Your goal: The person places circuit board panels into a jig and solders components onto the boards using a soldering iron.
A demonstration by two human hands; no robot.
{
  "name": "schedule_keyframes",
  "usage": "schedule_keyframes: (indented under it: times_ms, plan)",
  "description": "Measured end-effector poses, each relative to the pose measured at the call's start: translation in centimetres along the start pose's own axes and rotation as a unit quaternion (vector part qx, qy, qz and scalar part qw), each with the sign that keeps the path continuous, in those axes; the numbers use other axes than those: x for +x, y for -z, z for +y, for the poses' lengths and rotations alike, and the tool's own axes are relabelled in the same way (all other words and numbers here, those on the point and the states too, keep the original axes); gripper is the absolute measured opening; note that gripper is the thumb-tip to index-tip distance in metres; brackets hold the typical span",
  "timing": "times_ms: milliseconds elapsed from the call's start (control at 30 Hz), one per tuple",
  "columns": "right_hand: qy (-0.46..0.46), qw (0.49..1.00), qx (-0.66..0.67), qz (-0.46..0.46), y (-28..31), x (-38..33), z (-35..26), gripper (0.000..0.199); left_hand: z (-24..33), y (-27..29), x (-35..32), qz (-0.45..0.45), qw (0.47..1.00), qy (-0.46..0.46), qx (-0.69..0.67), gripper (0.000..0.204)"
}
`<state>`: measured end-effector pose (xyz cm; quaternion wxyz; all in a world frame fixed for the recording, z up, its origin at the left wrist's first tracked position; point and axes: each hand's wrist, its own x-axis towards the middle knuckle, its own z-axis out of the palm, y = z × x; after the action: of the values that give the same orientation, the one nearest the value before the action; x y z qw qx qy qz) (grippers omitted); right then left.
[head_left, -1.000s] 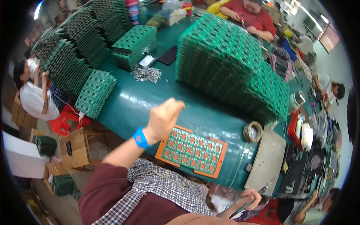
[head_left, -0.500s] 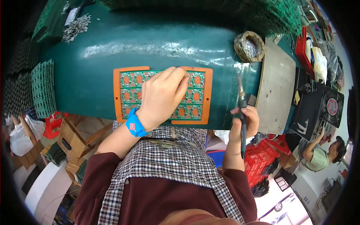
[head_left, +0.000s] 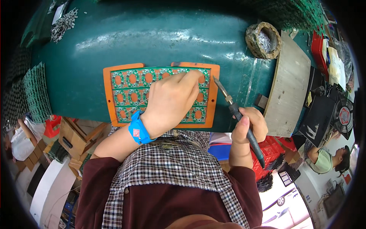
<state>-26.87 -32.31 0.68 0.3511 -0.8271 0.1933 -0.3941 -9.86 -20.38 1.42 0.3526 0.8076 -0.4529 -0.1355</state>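
A green circuit board panel (head_left: 142, 87) with rows of oval cutouts lies in an orange holding frame (head_left: 108, 87) on the bench. My left hand (head_left: 171, 99), with a blue band on its wrist, is over the panel, its fingers pinched near the upper right cutouts. Thin solder wire (head_left: 131, 109) runs out from under that hand across the lower left of the board; the fingertip grip itself is mostly hidden. My right hand (head_left: 252, 125) grips a soldering iron (head_left: 235, 110) by its dark handle. The iron's tip points up and left, close to the frame's upper right edge.
A rough round pot (head_left: 264, 40) with silvery contents stands at the back right, beside a grey board (head_left: 291, 82). A small dark block (head_left: 261, 101) sits near it. Metal pins (head_left: 64, 24) lie heaped far left; green boards (head_left: 37, 91) are stacked left. A fan (head_left: 343, 116) stands right.
The soldering iron has swung from nearly upright to tilting left, its tip now closer to the frame. My left hand has shifted right across the panel. The view has moved slightly.
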Motion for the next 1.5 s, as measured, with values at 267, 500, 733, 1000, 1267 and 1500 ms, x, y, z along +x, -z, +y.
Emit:
schedule_keyframes:
  times_ms: [267,500,733,1000,1267,1500]
  plan:
    - [0.012,0.999,-0.027,-0.035,-0.3,0.6,0.1,0.009,-0.1,-0.5,0.1,-0.020,1.000,0.000,0.022,0.015]
    - [0.018,0.999,0.005,-0.046,-0.6,0.9,0.6,0.010,-0.2,-0.4,0.6,-0.019,0.998,-0.015,0.053,0.013]
    - [0.052,0.997,-0.059,-0.018,-0.7,0.3,0.7,0.016,0.1,-0.7,1.1,-0.065,0.994,-0.045,0.076,0.013]
    - [-0.044,0.994,0.011,0.100,-0.3,-3.4,1.7,0.037,-0.9,2.2,-2.5,0.088,0.995,-0.042,-0.002,0.012]
    - [-0.112,0.992,-0.062,-0.018,-3.0,-4.4,-0.1,0.038,-7.7,6.5,-10.5,0.225,0.958,0.099,0.146,0.008]
    - [-0.170,0.984,-0.028,0.048,-7.3,-3.7,-5.8,0.030,-9.6,5.3,-10.0,0.240,0.957,0.118,0.114,0.012]
